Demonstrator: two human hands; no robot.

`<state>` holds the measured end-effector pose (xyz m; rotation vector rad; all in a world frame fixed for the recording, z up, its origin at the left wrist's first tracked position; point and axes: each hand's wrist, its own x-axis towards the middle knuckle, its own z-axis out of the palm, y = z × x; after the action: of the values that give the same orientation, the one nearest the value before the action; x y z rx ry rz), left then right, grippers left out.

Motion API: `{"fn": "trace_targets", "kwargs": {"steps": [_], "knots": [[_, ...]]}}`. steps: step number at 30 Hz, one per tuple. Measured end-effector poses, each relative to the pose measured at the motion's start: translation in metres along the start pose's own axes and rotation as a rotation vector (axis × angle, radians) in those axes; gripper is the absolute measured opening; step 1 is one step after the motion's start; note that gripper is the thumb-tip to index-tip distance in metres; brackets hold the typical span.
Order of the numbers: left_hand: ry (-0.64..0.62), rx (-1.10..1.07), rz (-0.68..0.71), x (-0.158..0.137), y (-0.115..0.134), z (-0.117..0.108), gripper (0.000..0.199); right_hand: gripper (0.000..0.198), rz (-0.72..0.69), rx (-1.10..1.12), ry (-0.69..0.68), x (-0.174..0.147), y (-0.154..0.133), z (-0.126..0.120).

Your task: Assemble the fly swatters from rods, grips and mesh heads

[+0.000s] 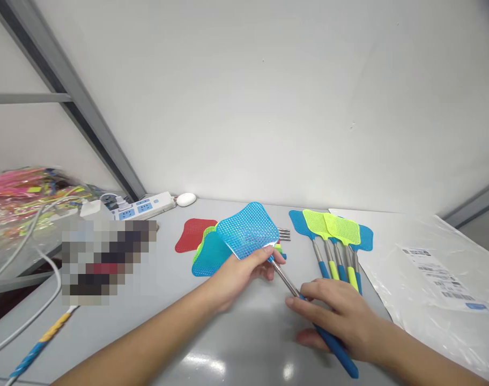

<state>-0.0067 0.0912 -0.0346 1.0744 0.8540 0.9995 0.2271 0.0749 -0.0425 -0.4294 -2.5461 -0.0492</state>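
A blue fly swatter with a perforated head, a thin metal shaft and a blue grip is held above the grey table. My left hand pinches it where the head meets the shaft. My right hand wraps round the upper part of the blue grip, whose end sticks out below the palm. Behind my left hand lie loose swatter heads: a red head, a blue head and a green one between them, mostly covered. Metal shafts with coloured grips show partly behind the held swatter.
Several blue and yellow-green swatters lie fanned at the right, beside a white plastic mailing bag with a label. At the left are a power strip, a white rounded object, cables, a pixelated item and bagged colourful goods.
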Motion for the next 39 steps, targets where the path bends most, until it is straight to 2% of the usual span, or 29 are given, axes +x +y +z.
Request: {"fn": "trace_targets", "kwargs": {"steps": [3,7,9,12,17,20,24,26,27,29,32,35,39], "knots": [[0.089,-0.120,0.069,0.006,0.003,-0.007,0.029,0.043,0.099,0.114,-0.034,-0.005,0.004,0.000],[0.172,-0.150,0.170,0.011,0.006,-0.015,0.025,0.038,0.336,0.248,0.045,-0.008,0.008,0.003],[0.163,-0.108,0.186,0.009,0.005,-0.014,0.027,0.038,0.424,0.237,0.109,-0.007,0.007,0.004],[0.137,-0.035,0.187,0.004,0.003,-0.008,0.030,0.034,0.483,0.189,0.178,-0.005,0.004,0.004],[0.063,-0.036,0.200,-0.002,0.006,-0.001,0.032,0.031,0.550,0.259,0.164,-0.007,0.000,-0.001],[0.002,-0.030,0.255,-0.005,0.016,-0.003,0.030,0.024,0.734,0.549,0.074,-0.006,-0.003,-0.004],[-0.040,0.013,0.314,-0.007,0.025,-0.007,0.030,0.044,1.087,1.297,-0.024,-0.002,-0.009,-0.005],[-0.043,0.014,0.314,-0.007,0.025,-0.008,0.031,0.045,1.155,1.570,-0.024,0.000,-0.010,-0.003],[-0.029,0.007,0.311,-0.006,0.025,-0.008,0.031,0.044,1.166,1.628,-0.014,0.000,-0.010,-0.001],[0.024,-0.027,0.311,-0.004,0.024,-0.009,0.028,0.044,1.153,1.589,-0.014,0.000,-0.007,0.001],[0.115,-0.115,0.315,-0.002,0.027,-0.011,0.024,0.041,1.077,1.166,-0.030,-0.001,-0.002,-0.002],[0.220,-0.181,0.335,0.001,0.031,-0.014,0.022,0.029,0.866,0.661,-0.023,-0.001,0.001,-0.009],[0.330,-0.273,0.379,0.006,0.036,-0.023,0.017,0.024,0.603,0.351,-0.004,-0.002,0.005,-0.014]]}}
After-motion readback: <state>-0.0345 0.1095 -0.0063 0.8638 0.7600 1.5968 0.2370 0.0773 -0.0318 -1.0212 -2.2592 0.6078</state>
